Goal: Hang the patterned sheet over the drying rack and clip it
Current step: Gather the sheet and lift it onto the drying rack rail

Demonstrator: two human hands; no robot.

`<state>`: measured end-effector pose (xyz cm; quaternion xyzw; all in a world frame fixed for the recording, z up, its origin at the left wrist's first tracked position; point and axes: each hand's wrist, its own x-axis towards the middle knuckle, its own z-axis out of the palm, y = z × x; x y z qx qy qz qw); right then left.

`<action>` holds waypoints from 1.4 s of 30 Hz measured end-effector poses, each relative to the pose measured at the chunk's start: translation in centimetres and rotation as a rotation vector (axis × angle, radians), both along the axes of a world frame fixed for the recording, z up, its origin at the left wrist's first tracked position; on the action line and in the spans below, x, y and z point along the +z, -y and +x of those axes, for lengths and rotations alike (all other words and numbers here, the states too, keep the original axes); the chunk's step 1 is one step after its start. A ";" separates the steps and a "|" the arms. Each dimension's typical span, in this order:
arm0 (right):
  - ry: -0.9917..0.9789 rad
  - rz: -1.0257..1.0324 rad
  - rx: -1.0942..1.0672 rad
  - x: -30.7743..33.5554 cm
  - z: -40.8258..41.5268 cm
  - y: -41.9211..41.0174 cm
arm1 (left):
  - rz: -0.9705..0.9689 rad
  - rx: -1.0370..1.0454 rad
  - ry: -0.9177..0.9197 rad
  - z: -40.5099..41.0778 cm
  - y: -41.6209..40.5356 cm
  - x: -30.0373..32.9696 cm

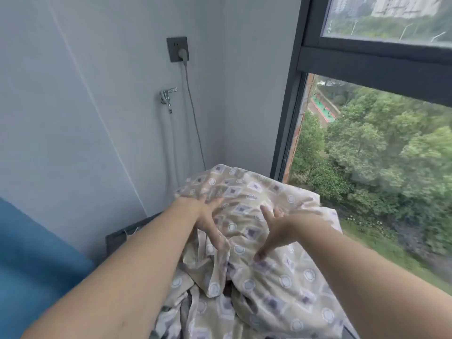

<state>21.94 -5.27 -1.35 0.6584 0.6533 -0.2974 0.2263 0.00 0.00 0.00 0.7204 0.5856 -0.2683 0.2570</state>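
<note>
The patterned sheet (256,241) is lying bunched beside the window (367,143). Both hands, left hand (210,216) and right hand (274,231), are pressing on it with fingers spread, gripping nothing. Smoothing outward evenly should flatten it before clipping.

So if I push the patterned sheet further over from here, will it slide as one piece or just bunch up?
Probably bunch: the patterned sheet already lies in deep folds, so it looks floppy. It seems light, since the spread left hand and right hand dent it by pressing. What it rests on is hidden, so slipping is hard to judge.
</note>
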 end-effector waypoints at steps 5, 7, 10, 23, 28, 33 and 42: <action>-0.031 0.133 0.052 -7.0 -2.4 0.9 | 0.007 -0.117 0.037 1.6 -0.6 -6.4; -0.034 0.279 0.080 -8.2 -2.4 1.0 | 0.010 -0.115 0.140 1.9 -0.8 -7.7; -0.065 0.435 0.078 -7.6 -2.2 0.9 | 0.091 -0.148 0.213 1.9 -0.9 -7.8; -0.384 1.004 -0.277 7.5 1.8 0.0 | 0.706 -0.024 0.725 3.1 -0.5 7.2; -0.602 1.189 -0.522 14.8 3.6 1.2 | 0.471 0.102 1.237 4.1 1.3 13.6; -0.984 1.232 -0.737 21.7 5.0 3.7 | 0.219 0.027 1.334 5.1 4.4 16.7; -1.085 1.100 -0.968 31.9 10.7 13.4 | 0.469 -0.027 1.527 11.6 9.1 28.9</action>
